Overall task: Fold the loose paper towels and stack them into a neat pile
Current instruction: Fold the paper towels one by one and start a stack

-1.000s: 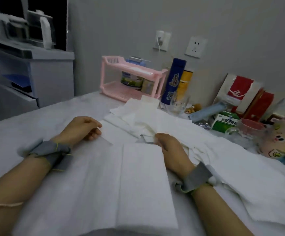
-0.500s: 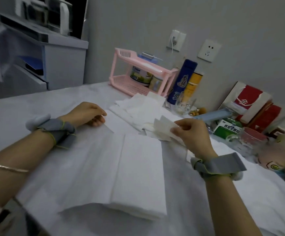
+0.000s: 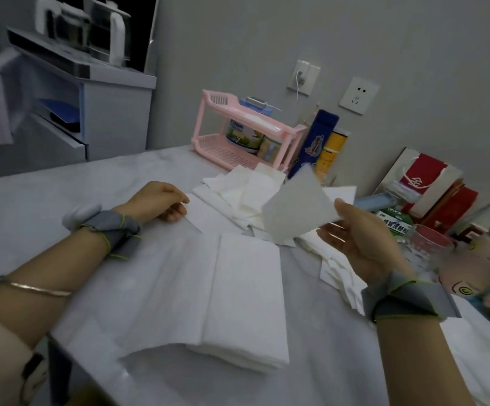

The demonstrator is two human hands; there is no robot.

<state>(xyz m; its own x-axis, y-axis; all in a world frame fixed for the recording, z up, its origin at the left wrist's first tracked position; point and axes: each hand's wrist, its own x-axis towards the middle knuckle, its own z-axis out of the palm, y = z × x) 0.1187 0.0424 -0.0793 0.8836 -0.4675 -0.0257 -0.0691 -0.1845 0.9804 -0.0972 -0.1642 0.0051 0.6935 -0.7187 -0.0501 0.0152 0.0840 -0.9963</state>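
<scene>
Paper towel, raised just beyond the folded stack and pinched at one edge by the right hand, looks light, limp and easily torn, best taken by its corners, while the left hand lies curled left of the stack, its grip unclear.

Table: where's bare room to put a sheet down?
Bare table lies left of the left hand, and a strip between the folded pile and the right forearm. Crowded: loose towels and clutter beside the pink rack.
</scene>
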